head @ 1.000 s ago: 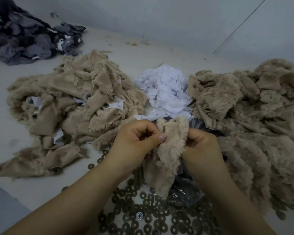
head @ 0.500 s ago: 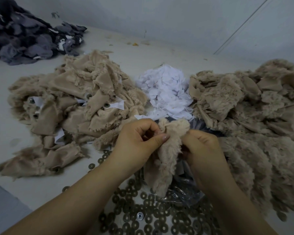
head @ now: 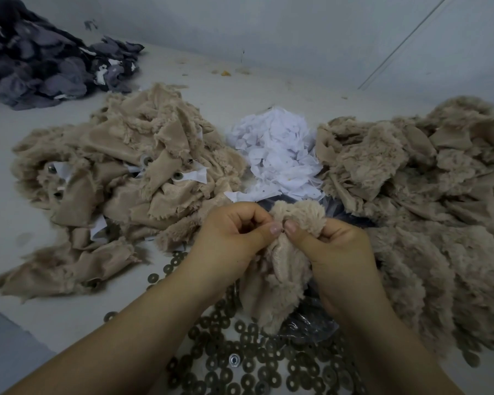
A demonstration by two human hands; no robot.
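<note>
Looks like somewhere in the middle of the batch to me. The left hand point(head: 234, 235) and right hand point(head: 337, 246) both have a beige plush piece point(head: 277, 283) pinched at its top edge, thumbs almost touching, fingers point(head: 248, 220) curled tight into the fur. The piece hangs in front of the person, just above the washers point(head: 240, 363) scattered on the near part of the table point(head: 17, 229) and a crumpled plastic bag point(head: 311, 323).

My guess at the workflow: the pile on the left point(head: 131, 166) is the finished stuff, since several pieces there show a round stud point(head: 178, 176) with a white patch beside it. The bigger fluffy pile on the right point(head: 411, 195) shows no studs, so probably that's what's left. In between sits a heap of white patches point(head: 280, 149), plenty of them.

Can't tell if a stud or washer is already in the held piece; the thumbs hide that spot. With the right pile that big, there's a long way to go. A dark grey heap point(head: 40, 64) sits far left, untouched.
</note>
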